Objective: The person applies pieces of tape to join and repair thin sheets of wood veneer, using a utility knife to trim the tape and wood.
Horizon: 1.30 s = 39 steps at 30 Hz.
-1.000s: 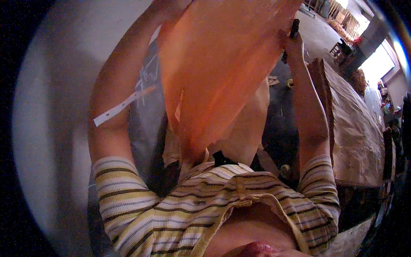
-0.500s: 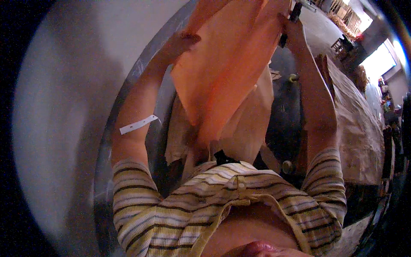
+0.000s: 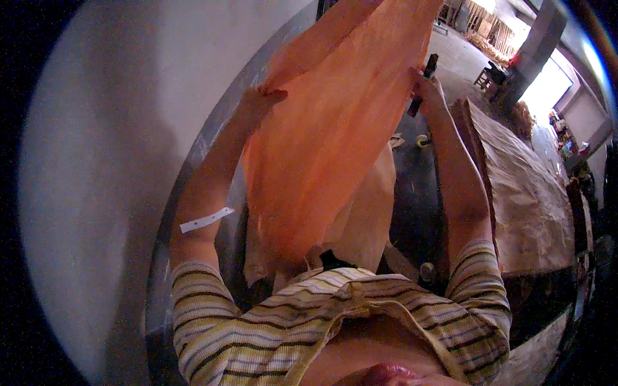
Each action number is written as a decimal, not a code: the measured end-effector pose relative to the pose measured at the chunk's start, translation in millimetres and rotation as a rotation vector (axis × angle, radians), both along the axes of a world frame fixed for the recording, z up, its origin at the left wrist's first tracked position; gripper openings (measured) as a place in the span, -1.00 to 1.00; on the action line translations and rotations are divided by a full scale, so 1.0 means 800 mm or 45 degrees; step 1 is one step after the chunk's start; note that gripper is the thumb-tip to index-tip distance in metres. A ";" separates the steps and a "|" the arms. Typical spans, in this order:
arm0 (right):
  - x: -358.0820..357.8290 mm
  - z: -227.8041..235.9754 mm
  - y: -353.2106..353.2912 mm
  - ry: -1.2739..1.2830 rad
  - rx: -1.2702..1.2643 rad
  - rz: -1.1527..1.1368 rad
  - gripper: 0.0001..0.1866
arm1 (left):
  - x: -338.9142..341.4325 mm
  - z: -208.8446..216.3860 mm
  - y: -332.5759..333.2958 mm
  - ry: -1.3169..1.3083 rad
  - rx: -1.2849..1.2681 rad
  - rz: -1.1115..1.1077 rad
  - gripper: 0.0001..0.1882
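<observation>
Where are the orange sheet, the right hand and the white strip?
Orange sheet (image 3: 322, 135): head view, middle of its broad face.
Right hand (image 3: 432, 91): head view, back of the hand.
White strip (image 3: 206, 220): head view, middle of its length.

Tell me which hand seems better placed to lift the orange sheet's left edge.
Probably the left hand: it touches the orange sheet at that edge, while the right hand is at the opposite edge and holds a dark bar.

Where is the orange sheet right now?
In the head view, the orange sheet spans upper centre between left hand and right hand, partly hiding a tan sheet.
</observation>
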State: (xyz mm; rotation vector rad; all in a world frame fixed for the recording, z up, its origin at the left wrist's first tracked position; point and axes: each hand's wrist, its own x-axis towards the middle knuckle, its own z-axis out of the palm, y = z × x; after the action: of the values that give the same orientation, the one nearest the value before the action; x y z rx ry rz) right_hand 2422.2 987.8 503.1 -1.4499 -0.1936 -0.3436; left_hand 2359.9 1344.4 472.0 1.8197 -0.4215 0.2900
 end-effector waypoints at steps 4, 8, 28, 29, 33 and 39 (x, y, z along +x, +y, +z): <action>-0.013 -0.004 0.016 0.330 -0.120 0.176 -0.80 | 0.007 -0.015 -0.006 0.183 -0.610 -0.231 -0.74; -0.039 -0.003 0.045 0.374 -0.004 0.334 -0.87 | -0.005 -0.023 -0.020 0.280 -0.538 -0.134 -0.84; -0.095 -0.139 0.155 0.217 0.282 0.590 -0.69 | -0.114 0.002 -0.107 -0.169 -0.558 0.217 -0.68; -0.092 -0.136 0.149 0.212 0.361 0.619 -0.69 | -0.105 -0.005 -0.097 -0.190 -0.496 0.252 -0.68; -0.100 -0.112 0.095 0.163 0.443 0.441 -0.68 | -0.036 -0.053 -0.020 -0.115 -0.198 0.491 -0.67; -0.170 -0.053 -0.046 0.014 0.462 0.078 -0.66 | 0.004 -0.090 0.156 0.067 0.151 1.090 -0.66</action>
State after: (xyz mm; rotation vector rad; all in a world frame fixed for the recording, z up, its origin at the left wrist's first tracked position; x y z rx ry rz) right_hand 2286.1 951.4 460.9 -1.0853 -0.1571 -0.3026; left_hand 2363.0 1468.9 399.7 2.0370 0.4160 0.8087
